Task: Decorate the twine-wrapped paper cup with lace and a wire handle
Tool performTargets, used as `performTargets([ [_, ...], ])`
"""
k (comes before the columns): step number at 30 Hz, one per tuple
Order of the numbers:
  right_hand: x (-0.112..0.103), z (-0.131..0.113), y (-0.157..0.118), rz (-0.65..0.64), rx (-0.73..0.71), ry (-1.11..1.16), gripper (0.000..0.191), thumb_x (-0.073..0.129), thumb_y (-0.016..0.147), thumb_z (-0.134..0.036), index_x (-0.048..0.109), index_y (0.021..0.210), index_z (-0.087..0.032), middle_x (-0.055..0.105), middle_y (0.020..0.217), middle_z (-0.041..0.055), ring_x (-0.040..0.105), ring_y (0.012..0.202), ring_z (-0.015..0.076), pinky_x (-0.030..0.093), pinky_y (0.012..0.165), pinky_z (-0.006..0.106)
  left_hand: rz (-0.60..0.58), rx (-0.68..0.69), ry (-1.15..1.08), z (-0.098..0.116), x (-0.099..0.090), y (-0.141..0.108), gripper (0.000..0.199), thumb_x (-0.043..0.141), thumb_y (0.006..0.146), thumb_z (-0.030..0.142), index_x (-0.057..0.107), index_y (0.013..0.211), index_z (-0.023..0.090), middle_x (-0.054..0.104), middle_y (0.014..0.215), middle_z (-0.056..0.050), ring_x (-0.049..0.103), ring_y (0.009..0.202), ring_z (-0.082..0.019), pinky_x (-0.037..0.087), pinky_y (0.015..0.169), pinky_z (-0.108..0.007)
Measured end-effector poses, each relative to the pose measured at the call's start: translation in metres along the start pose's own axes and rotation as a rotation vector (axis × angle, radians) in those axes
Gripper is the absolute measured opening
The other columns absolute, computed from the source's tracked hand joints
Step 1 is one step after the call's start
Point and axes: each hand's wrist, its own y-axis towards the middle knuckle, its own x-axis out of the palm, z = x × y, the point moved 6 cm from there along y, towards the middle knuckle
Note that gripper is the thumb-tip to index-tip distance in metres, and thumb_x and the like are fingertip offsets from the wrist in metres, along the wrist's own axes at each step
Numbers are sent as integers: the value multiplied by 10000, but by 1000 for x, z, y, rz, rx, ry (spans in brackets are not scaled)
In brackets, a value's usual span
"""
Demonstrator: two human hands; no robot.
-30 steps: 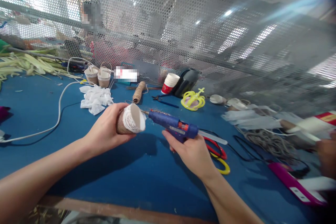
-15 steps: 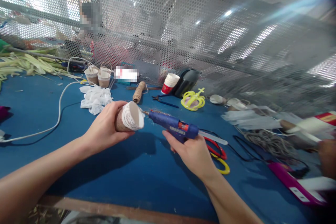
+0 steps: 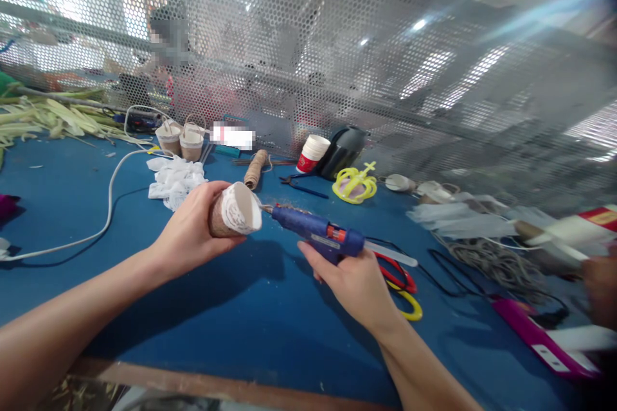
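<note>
My left hand (image 3: 195, 221) is closed round a paper cup (image 3: 236, 209) wrapped in brown twine, with white lace round its rim. The cup is tilted, its mouth turned to the right. In my right hand (image 3: 354, 282) is a blue hot glue gun (image 3: 313, 228) with a clear glue stick out of its back. Its nozzle points left, close to the cup's rim; whether they touch I cannot tell. Red and yellow scissors handles (image 3: 405, 295) lie partly hidden behind my right hand. A heap of white lace (image 3: 176, 180) lies beyond my left hand.
Two twine-wrapped cups (image 3: 191, 142), a twine roll (image 3: 255, 170), pliers (image 3: 306, 187), stacked paper cups (image 3: 313, 153) and a yellow crown (image 3: 355, 183) stand or lie at the back. Rightward are grey cord (image 3: 496, 263), a magenta power strip (image 3: 542, 337) and another person's hand (image 3: 600, 286).
My left hand and the cup have shifted slightly left and up, turning a little. The glue gun has stayed almost in place.
</note>
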Motion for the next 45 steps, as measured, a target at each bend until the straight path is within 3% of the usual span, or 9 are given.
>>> performTargets([
  [7,1,-2,0,-30,-33,-14,233,537,737,-347,593,582,-184,557,419,-17,569,445,156,468,561,285,14,-1,7,0,-1,-1,566,668,605,334,403,1085,194,535,1033,-66,523,929,-225,438,770,-357],
  [13,1,1,-1,-52,116,106,263,570,722,-368,552,548,-171,519,403,-17,534,427,136,455,554,285,28,-19,-22,-3,0,-1,577,675,594,335,406,1085,196,536,1031,-67,526,934,-232,437,784,-368],
  [17,10,3,1,-178,193,457,252,545,762,-383,573,660,-155,489,414,-33,453,382,91,397,429,239,-5,-82,-175,-9,4,0,601,682,590,338,388,1094,195,538,1044,-67,530,951,-224,437,812,-364],
  [20,17,5,3,-214,262,828,198,586,742,-344,566,818,-163,585,612,-13,378,347,35,299,339,197,-86,-140,-316,-10,10,-1,609,674,604,335,370,1112,192,549,1036,-58,535,955,-210,442,821,-344],
  [22,20,5,4,-236,324,988,199,616,716,-319,562,820,-158,609,735,13,353,340,10,249,311,178,-115,-159,-387,-9,12,-1,614,677,601,326,370,1113,185,554,1030,-56,536,957,-206,443,828,-338],
  [30,31,7,2,-339,470,1238,150,622,714,-276,599,767,-138,581,667,-6,319,330,-16,200,297,132,-175,-139,-557,-6,13,-3,607,685,608,287,382,1123,186,551,1060,-77,538,980,-214,444,859,-342],
  [38,38,6,0,-367,439,1158,177,614,719,-309,582,761,-140,575,652,-9,303,336,-5,208,301,144,-205,-132,-582,-3,14,-4,591,685,612,266,394,1119,182,556,1039,-68,545,951,-190,455,835,-293],
  [41,30,7,2,-279,320,929,198,590,743,-336,562,801,-149,581,615,-13,352,343,24,271,331,175,-197,-136,-569,-2,12,-3,593,688,604,262,389,1109,178,553,1031,-58,542,940,-182,455,822,-280],
  [45,17,6,5,-224,207,489,262,540,768,-389,583,728,-133,494,406,-38,441,368,85,380,420,219,-208,-149,-534,-3,14,-3,583,678,603,276,387,1098,178,563,1000,-47,553,902,-184,462,788,-292],
])
